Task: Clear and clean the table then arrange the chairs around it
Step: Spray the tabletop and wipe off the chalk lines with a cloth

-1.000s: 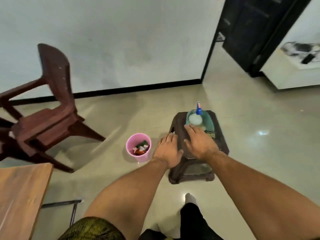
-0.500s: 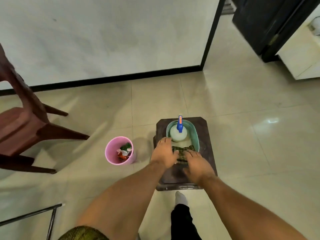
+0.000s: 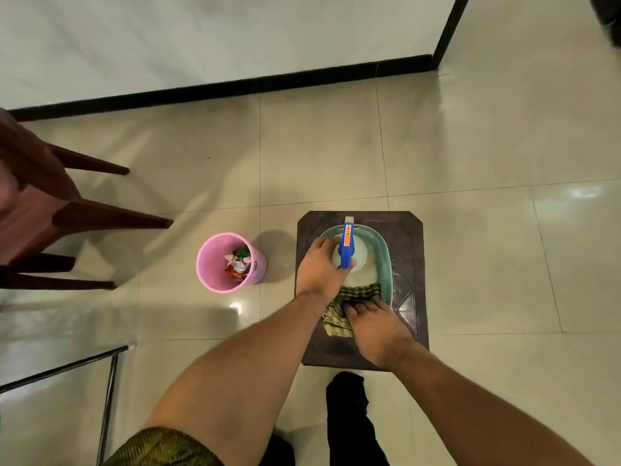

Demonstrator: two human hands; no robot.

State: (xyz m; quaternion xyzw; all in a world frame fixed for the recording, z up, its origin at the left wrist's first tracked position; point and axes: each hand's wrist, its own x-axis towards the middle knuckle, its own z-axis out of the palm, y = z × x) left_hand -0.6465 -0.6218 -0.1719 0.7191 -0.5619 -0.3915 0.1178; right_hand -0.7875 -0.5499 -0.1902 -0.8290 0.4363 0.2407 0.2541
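A dark brown stool (image 3: 408, 237) stands on the tiled floor and carries a green oval basket (image 3: 383, 253). Inside the basket stands a white spray bottle with a blue trigger head (image 3: 347, 242). My left hand (image 3: 319, 269) curls round the bottle's neck just under the trigger. A checked green cloth (image 3: 359, 292) hangs over the basket's near rim, and my right hand (image 3: 373, 326) grips it with curled fingers. A brown wooden chair (image 3: 37, 210) stands at the left with its legs toward the stool.
A pink bin (image 3: 220, 267) holding crumpled wrappers sits on the floor just left of the stool. Black metal table legs (image 3: 107, 391) show at the lower left. A white wall with black skirting runs behind, with a doorway at the upper right.
The view has tipped down over the stool. My left hand moved forward from the cloth to the spray bottle's neck. My right hand closed on the cloth.
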